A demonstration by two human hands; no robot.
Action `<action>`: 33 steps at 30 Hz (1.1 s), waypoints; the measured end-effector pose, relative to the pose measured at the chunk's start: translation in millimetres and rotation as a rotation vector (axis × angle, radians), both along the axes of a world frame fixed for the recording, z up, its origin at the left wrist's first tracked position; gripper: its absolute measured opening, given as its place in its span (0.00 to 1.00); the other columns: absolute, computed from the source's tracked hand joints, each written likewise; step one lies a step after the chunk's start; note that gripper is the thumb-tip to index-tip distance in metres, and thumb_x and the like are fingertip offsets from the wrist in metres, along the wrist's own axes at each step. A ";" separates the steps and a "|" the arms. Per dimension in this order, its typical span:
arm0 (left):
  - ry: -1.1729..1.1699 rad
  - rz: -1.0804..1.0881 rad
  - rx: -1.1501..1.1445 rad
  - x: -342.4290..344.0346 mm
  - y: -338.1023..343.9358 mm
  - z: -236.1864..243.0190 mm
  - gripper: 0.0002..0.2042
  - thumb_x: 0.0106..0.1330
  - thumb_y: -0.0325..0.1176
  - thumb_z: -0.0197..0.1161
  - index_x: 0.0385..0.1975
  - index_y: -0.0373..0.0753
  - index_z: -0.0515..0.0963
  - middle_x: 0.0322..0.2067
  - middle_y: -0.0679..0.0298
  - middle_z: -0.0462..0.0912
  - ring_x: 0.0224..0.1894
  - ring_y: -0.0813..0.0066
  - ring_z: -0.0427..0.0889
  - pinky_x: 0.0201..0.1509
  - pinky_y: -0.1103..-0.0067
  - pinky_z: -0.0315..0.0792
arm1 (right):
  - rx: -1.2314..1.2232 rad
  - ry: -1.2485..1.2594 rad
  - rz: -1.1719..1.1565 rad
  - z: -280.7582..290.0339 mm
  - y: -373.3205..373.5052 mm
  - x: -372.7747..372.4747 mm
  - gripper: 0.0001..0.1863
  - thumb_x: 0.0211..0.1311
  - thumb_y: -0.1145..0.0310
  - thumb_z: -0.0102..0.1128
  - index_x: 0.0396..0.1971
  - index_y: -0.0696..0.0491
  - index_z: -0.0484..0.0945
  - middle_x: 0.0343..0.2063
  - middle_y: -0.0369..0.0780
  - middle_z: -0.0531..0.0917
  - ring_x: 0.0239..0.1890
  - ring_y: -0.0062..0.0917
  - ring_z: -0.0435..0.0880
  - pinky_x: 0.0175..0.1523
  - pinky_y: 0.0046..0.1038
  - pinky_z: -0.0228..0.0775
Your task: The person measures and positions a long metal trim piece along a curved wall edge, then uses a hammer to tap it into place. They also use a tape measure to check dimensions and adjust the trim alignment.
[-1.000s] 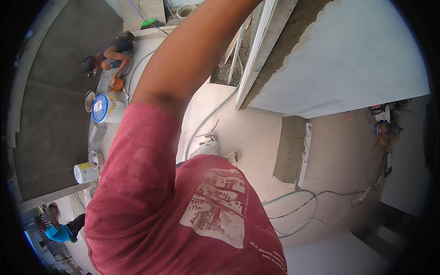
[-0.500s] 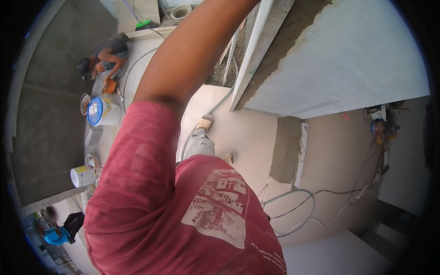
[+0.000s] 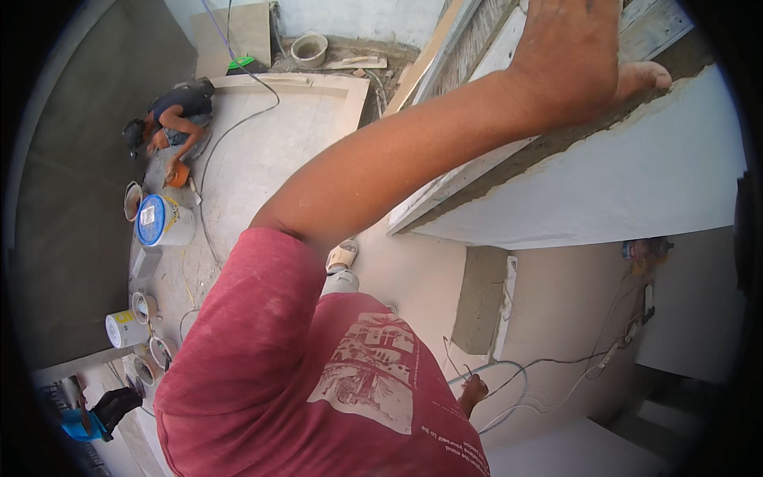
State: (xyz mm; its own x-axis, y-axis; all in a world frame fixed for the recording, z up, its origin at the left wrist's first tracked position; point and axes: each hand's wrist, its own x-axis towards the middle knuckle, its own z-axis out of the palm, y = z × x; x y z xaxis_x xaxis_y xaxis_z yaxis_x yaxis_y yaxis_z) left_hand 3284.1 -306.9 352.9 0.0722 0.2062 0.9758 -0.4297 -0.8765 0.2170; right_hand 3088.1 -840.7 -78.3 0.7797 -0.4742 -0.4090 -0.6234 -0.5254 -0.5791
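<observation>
Wall edge (image 3: 467, 189), L hand (image 3: 571, 63) at it, grip unclear, R hand (image 3: 475, 390) round rod (image 3: 451, 354), flr (image 3: 421, 278) btwn

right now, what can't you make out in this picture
All in the head view:
Left hand: upper part cut off by the top edge.
Right hand: grip too small to tell; most of its arm hidden behind the red T-shirt.
Blue-lidded bucket: contents hidden by its lid.

Left arm (image 3: 405, 159) outstretched, right grip (image 3: 474, 390) low
</observation>
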 end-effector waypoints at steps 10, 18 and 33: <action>0.144 -0.095 -0.049 -15.3 -0.7 0.8 0.41 0.68 0.55 0.55 0.65 0.22 0.55 0.61 0.34 0.58 0.62 0.39 0.63 0.65 0.54 0.57 | 0.258 -0.793 -0.199 106.5 112.1 92.4 0.17 0.57 0.83 0.48 0.47 0.67 0.62 0.29 0.48 0.77 0.21 0.31 0.81 0.26 0.35 0.78; 0.205 -0.200 -0.043 -17.4 -0.7 -0.5 0.38 0.68 0.46 0.56 0.67 0.22 0.51 0.62 0.34 0.54 0.65 0.37 0.58 0.69 0.52 0.51 | 0.928 -0.100 -0.531 134.1 101.7 130.4 0.20 0.56 0.75 0.50 0.51 0.61 0.67 0.26 0.47 0.78 0.11 0.22 0.66 0.19 0.27 0.61; 0.215 -0.207 0.068 -20.7 28.5 13.7 0.40 0.48 0.51 0.70 0.53 0.21 0.68 0.47 0.31 0.67 0.50 0.44 0.67 0.50 0.60 0.63 | 1.525 -0.758 0.628 296.3 245.7 102.9 0.25 0.70 0.73 0.45 0.66 0.59 0.60 0.53 0.54 0.77 0.16 0.17 0.68 0.20 0.19 0.65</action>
State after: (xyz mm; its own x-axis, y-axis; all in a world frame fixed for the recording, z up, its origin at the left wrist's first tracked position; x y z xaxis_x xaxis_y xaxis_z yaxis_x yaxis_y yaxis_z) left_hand 3263.3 -278.3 366.6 0.3119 0.1000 0.9448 -0.5510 -0.7911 0.2656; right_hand 3191.0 -595.0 218.0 0.8789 0.3408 0.3337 0.0349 0.6518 -0.7576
